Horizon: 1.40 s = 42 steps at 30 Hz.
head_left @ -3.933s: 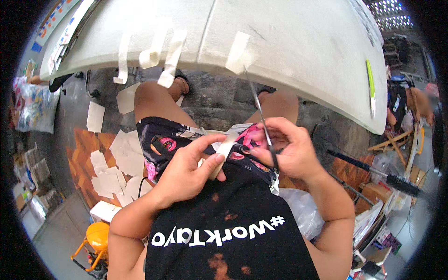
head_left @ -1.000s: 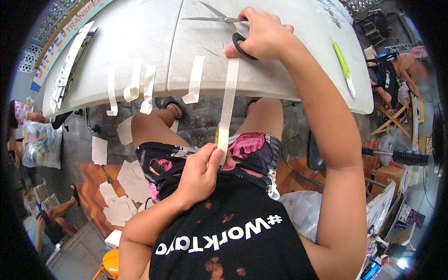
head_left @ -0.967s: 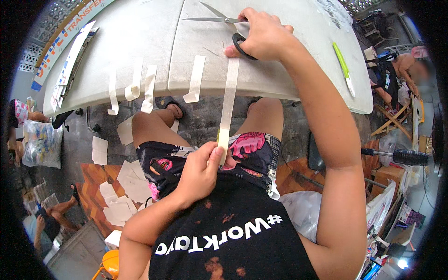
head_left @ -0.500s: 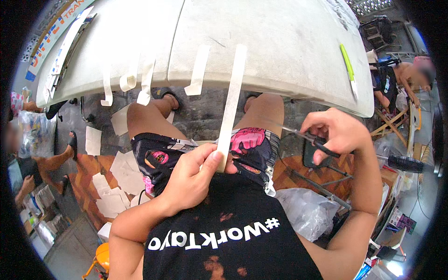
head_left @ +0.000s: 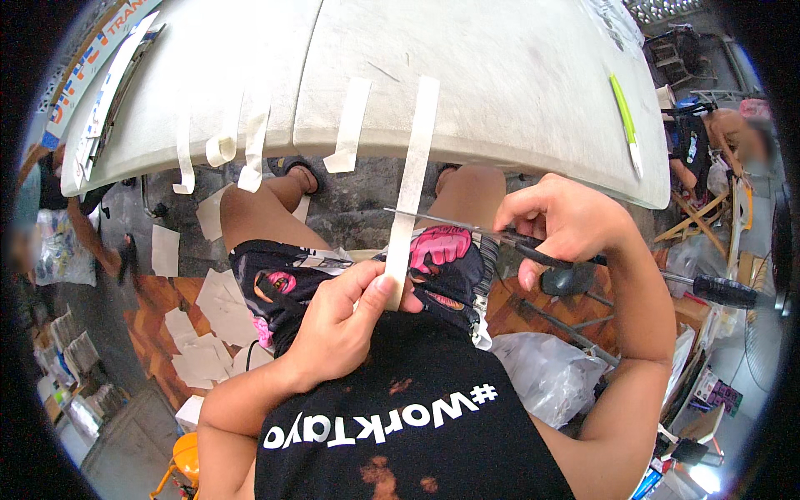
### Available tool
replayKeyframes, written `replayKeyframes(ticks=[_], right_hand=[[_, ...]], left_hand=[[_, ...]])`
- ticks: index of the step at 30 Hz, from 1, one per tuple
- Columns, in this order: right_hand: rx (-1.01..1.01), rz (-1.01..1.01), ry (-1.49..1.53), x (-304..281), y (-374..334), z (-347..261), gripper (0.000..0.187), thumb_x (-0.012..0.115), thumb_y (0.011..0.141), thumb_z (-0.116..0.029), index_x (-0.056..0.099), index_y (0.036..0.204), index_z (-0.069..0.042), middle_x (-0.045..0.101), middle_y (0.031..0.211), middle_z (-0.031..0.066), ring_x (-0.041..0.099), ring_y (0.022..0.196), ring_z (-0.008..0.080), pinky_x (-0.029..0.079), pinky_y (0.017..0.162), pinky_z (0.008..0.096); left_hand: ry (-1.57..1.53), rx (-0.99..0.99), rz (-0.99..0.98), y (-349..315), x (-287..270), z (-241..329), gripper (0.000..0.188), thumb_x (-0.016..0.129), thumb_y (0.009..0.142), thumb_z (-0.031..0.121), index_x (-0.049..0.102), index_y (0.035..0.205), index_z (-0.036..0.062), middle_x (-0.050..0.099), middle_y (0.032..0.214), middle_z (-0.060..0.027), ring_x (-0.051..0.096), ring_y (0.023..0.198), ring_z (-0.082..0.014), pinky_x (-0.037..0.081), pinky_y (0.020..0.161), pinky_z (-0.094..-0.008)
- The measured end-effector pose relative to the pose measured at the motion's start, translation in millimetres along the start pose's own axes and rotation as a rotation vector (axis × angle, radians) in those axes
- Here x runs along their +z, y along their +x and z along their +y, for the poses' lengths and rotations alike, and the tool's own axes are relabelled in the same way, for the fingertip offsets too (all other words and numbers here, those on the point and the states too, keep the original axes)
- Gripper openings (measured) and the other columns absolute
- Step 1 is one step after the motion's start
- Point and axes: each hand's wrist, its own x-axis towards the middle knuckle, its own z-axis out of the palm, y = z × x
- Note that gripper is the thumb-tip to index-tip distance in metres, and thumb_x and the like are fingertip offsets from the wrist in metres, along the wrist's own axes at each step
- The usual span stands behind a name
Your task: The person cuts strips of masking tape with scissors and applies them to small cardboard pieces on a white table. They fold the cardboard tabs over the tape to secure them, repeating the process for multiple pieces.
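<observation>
Tape strip [head_left: 417, 142] runs from bench [head_left: 517, 108], ahead, down into left hand [head_left: 342, 321], pinched on its lower length. Right hand [head_left: 567, 225] clamped on scissors [head_left: 537, 252], blades crossing strip just beyond left hand — likely cutting step; calls for steady tension, square closing.

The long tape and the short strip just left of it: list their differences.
The long tape runs straight from the table to the left hand; the short strip hangs with its lower end curled, held by no hand. The scissors cross the long tape, while nothing crosses the short strip. Both are off-white and overlap the table's edge.
</observation>
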Motion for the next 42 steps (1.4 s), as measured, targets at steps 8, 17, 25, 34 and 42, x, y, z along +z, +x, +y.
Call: replayKeyframes(ticks=[8,17,25,34,42], right_hand=[[-0.056,0.012,-0.096,8.7,0.3,8.0,0.065,0.1,0.058,-0.04,0.071,0.103,-0.002,0.062,0.068,0.0005,0.054,0.06,0.0079,0.043,0.054,0.0267],[-0.243,0.483,0.113,56.8,-8.5,0.8,0.065,0.098,0.065,-0.031,0.068,0.113,0.0,0.073,0.095,0.0074,0.069,0.082,0.0139,0.056,0.074,0.0287],[-0.166,0.531,0.29,76.6,13.5,-16.0,0.041,0.085,0.079,-0.006,0.067,0.115,0.002,0.072,0.09,0.0045,0.065,0.083,0.0071,0.053,0.073,0.0235],[-0.228,0.661,0.056,37.5,-15.0,-45.1,0.036,0.078,0.074,-0.004,0.069,0.108,-0.004,0.066,0.075,0.0053,0.063,0.066,0.0124,0.051,0.063,0.027],[-0.301,0.552,-0.123,39.5,-14.4,-68.9,0.034,0.072,0.07,0.004,0.069,0.103,-0.002,0.069,0.078,0.0071,0.066,0.069,0.0144,0.052,0.065,0.0282]], left_hand=[[-0.085,-0.022,-0.018,-1.5,-0.6,-8.9,0.034,0.044,0.11,0.025,0.065,0.111,-0.0026,0.073,0.097,-0.0085,0.067,0.094,-0.0151,0.051,0.089,-0.0317],[0.181,-0.086,-0.1,-10.6,0.7,-11.0,0.029,0.049,0.107,0.021,0.068,0.102,-0.0005,0.075,0.087,-0.0114,0.07,0.078,-0.0209,0.054,0.076,-0.0344],[0.259,-0.173,-0.247,8.3,15.8,28.3,0.031,0.046,0.109,0.023,0.068,0.109,0.0007,0.074,0.103,-0.0106,0.068,0.102,-0.022,0.049,0.097,-0.0365],[0.799,0.625,-0.05,41.7,20.1,-2.8,0.026,0.076,0.084,0.014,0.06,0.102,0.0048,0.07,0.103,-0.0138,0.067,0.107,-0.0328,0.033,0.112,-0.0585],[0.429,0.079,0.012,64.5,36.0,-8.7,0.021,0.054,0.103,0.019,0.068,0.097,0.0049,0.07,0.085,-0.014,0.07,0.086,-0.0347,0.047,0.103,-0.0488]])
